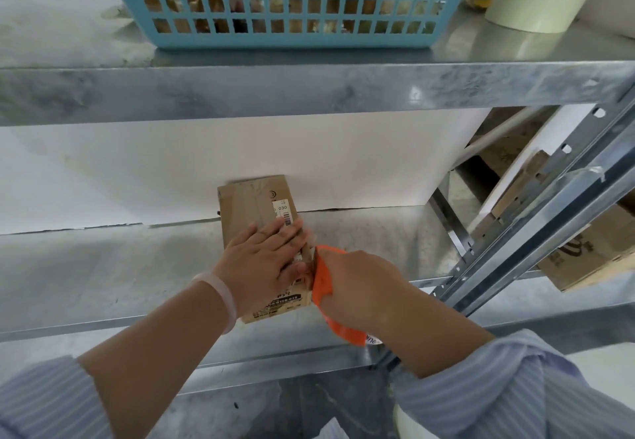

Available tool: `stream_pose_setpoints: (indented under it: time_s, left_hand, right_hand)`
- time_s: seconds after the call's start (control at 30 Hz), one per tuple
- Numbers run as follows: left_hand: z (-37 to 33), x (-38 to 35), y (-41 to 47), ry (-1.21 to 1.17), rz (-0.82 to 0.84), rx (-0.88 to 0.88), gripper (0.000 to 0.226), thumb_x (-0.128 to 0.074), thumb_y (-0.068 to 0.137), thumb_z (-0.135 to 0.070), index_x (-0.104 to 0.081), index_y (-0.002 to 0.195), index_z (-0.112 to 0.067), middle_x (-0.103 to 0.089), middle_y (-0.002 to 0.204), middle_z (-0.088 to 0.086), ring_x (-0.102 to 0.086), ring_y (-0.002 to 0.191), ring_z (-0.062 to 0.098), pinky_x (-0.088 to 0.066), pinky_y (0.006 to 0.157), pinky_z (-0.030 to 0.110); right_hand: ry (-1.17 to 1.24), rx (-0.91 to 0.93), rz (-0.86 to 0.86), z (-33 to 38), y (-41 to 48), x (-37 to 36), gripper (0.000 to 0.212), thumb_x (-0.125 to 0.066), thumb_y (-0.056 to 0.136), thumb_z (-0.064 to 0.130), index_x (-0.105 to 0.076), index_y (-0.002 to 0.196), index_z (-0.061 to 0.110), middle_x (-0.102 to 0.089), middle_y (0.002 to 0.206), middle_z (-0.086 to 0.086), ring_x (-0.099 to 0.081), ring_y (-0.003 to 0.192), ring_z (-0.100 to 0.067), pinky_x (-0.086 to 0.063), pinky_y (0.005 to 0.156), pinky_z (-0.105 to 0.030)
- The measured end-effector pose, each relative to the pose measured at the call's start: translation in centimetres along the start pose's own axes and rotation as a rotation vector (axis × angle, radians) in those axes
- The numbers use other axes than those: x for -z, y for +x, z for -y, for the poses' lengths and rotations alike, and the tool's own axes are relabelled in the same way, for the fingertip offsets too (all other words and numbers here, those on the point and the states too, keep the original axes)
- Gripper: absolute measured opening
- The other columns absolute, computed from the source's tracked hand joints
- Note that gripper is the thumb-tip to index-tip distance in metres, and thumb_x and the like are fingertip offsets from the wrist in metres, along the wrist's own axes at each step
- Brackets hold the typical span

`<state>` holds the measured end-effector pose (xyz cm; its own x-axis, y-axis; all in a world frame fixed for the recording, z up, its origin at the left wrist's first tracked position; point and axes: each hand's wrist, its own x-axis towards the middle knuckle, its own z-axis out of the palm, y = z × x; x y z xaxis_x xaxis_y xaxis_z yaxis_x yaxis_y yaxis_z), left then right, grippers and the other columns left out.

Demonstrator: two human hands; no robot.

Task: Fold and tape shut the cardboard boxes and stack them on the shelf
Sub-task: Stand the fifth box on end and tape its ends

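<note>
Where the box lies: centre of the head view; the cardboard box [256,211] rests flat on the lower shelf [103,277], far end against the white wall [171,170], near end close to the shelf's front lip.
Left hand: the left hand [264,260] lies palm-down on the box top, fingers straight and close together, pressing the card flat; a pale bracelet [220,297] circles the wrist.
Right hand: the right hand [360,284], just right of the left, is curled round an orange tape dispenser [324,284], whose front meets the box's right edge; the fingertips are hidden beneath the hand.
Step in hand: probably taping the seam at the right side while the other palm keeps the flaps down; whether tape already crosses that edge cannot be told.
How the box will handle: small and shallow, so likely light; thin card, stiff along the folded edges but soft in the middle of the panels; taped strips would be slick.
Where to take hold: best at the two long sides near the corners, or one palm under and one on top; not by a loose flap.
Upper part of the frame: a blue basket [292,2] and a roll of tape [536,2] stand on the upper shelf [240,95].
Right edge of the frame: other cardboard boxes [591,253] sit beyond the metal upright [536,232].
</note>
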<state>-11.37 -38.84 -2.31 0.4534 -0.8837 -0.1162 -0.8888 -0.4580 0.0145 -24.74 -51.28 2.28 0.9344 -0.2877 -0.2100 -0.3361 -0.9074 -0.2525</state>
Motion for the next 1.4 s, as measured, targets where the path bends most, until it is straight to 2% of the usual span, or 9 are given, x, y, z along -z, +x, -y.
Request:
stream_pose_setpoints:
  time_s: [0.2,0.5,0.7,0.83,0.93,1.07,1.17,1.3,1.4]
  left_hand:
    - [0.1,-0.2,0.0,-0.012,-0.012,-0.016,0.1,0.048,0.053,-0.07,0.02,0.144,-0.041,0.023,0.151,-0.021,0.011,0.149,0.007,0.001,0.122,0.037]
    - [0.0,0.0,-0.1,-0.031,-0.004,-0.016,0.096,0.049,0.049,-0.071,0.023,0.138,-0.043,0.024,0.149,-0.022,0.012,0.149,0.006,0.001,0.122,0.036]
    - [0.4,-0.4,-0.5,-0.04,-0.033,-0.042,0.096,0.043,0.059,-0.072,0.017,0.146,-0.04,0.021,0.152,-0.022,0.012,0.148,0.005,0.004,0.12,0.034]
    - [0.7,-0.4,-0.3,-0.084,-0.055,-0.063,0.088,0.036,0.066,-0.073,0.014,0.146,-0.041,0.017,0.151,-0.023,0.01,0.147,0.005,0.005,0.119,0.033]
    - [0.9,-0.6,-0.3,-0.044,-0.047,-0.067,0.084,0.036,0.071,-0.07,0.012,0.146,-0.04,0.019,0.151,-0.021,0.013,0.144,0.006,-0.001,0.121,0.037]
    - [1.4,-0.7,-0.4,0.036,-0.065,-0.081,0.067,0.006,0.098,-0.06,-0.021,0.151,-0.03,-0.022,0.157,-0.009,-0.024,0.144,0.017,-0.027,0.113,0.045]
    - [1.5,-0.9,-0.3,0.066,-0.085,-0.068,0.059,-0.009,0.105,-0.051,-0.041,0.146,-0.023,-0.044,0.149,-0.004,-0.048,0.133,0.02,-0.037,0.103,0.047]
    - [1.7,-1.2,-0.3,0.061,-0.134,-0.071,0.057,-0.011,0.105,-0.052,-0.039,0.147,-0.025,-0.043,0.15,-0.005,-0.046,0.135,0.019,-0.04,0.11,0.038]
    - [2.1,-1.4,-0.5,0.069,-0.133,-0.095,0.056,-0.014,0.104,-0.054,-0.035,0.149,-0.027,-0.039,0.153,-0.006,-0.041,0.138,0.018,-0.025,0.109,0.039]
  right_hand:
    - [-0.058,-0.001,0.221,0.6,2.1,2.0,0.022,-0.061,0.088,0.033,-0.055,0.105,0.02,-0.061,0.095,-0.001,-0.059,0.084,-0.021,-0.052,0.078,-0.035]
    - [-0.109,0.041,0.334,0.2,2.8,3.6,0.036,-0.065,0.089,0.033,-0.056,0.121,0.018,-0.062,0.114,-0.005,-0.056,0.091,-0.02,-0.048,0.08,-0.032]
    - [-0.214,-0.081,0.208,-1.5,0.0,-2.5,0.026,-0.056,0.094,0.019,-0.054,0.119,0.013,-0.06,0.107,-0.003,-0.056,0.079,-0.023,-0.04,0.056,-0.028]
    - [-0.009,-0.087,0.046,-2.4,-1.7,-4.4,0.029,-0.051,0.093,0.025,-0.039,0.119,0.03,-0.053,0.078,0.007,-0.055,0.063,-0.019,-0.05,0.066,-0.034]
    - [-0.022,-0.093,-0.082,-4.6,-1.8,-2.5,0.029,-0.054,0.092,0.024,-0.038,0.115,0.032,-0.053,0.078,0.009,-0.056,0.062,-0.017,-0.052,0.063,-0.035]
    - [-0.14,-0.079,-0.165,-8.6,-0.8,-1.0,0.056,-0.053,0.096,0.028,-0.018,0.139,0.026,-0.058,0.08,0.005,-0.058,0.058,-0.01,-0.049,0.051,-0.023]
    - [-0.411,-0.037,-0.188,-11.3,0.7,-1.3,0.078,-0.054,0.094,0.027,0.001,0.149,0.02,-0.069,0.1,-0.008,-0.068,0.071,-0.021,-0.056,0.065,-0.03]
    - [-0.548,0.078,-0.247,-13.7,2.9,-2.3,0.087,-0.061,0.089,0.021,-0.004,0.154,0.033,-0.069,0.09,-0.002,-0.067,0.079,-0.023,-0.048,0.086,-0.037]
    - [-0.609,0.119,-0.262,-15.2,4.2,-3.6,0.091,-0.061,0.086,0.017,-0.006,0.155,0.036,-0.069,0.085,-0.005,-0.066,0.08,-0.027,-0.043,0.089,-0.042]
